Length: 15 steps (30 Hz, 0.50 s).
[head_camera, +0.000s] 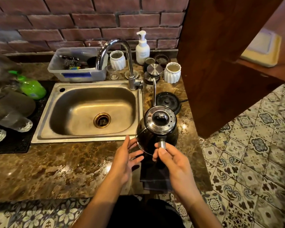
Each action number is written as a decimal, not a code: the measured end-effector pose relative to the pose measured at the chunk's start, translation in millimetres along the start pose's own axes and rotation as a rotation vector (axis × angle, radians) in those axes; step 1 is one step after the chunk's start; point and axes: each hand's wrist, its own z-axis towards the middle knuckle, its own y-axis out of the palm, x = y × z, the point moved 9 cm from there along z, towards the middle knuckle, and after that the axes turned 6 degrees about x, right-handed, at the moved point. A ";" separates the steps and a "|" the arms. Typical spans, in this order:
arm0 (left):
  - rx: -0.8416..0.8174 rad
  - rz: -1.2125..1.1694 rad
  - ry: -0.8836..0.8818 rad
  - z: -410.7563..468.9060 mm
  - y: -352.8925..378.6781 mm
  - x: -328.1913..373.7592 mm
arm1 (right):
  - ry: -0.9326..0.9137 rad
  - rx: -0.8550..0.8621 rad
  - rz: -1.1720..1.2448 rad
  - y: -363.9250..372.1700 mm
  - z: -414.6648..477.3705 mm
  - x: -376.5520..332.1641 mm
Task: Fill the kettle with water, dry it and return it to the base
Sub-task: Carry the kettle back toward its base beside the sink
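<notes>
A black gooseneck kettle (pixel 156 129) with a shiny steel lid and a thin spout pointing away from me hangs above the counter, right of the sink (pixel 89 111). My right hand (pixel 173 160) grips its handle from the near side. My left hand (pixel 127 157) is open, fingers spread, beside the kettle's lower left edge, touching or almost touching it. A dark folded cloth (pixel 155 176) lies on the counter under both hands. The round black base (pixel 168 101) sits on the counter just beyond the kettle. The chrome tap (pixel 120 51) arches over the sink; no water runs.
Behind the sink stand a plastic tub (pixel 76 68), two white ribbed cups (pixel 172 72), a soap pump bottle (pixel 142 48) and a steel lid. A green bottle (pixel 31 86) and glassware lie on a black mat at left. A wooden panel (pixel 220 63) hangs close on the right.
</notes>
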 end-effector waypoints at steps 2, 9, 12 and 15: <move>-0.007 0.002 0.004 3.1 12.3 3.8 | 0.006 -0.002 0.023 -6.8 5.7 -2.5; -0.042 0.018 0.021 24.8 48.7 16.0 | -0.019 0.031 0.032 -27.2 34.6 -12.4; -0.028 0.034 0.035 35.9 59.5 20.0 | -0.024 0.026 0.016 -32.1 48.9 -15.3; -0.011 0.064 0.031 49.8 68.2 21.9 | -0.035 0.022 -0.011 -38.0 64.3 -17.6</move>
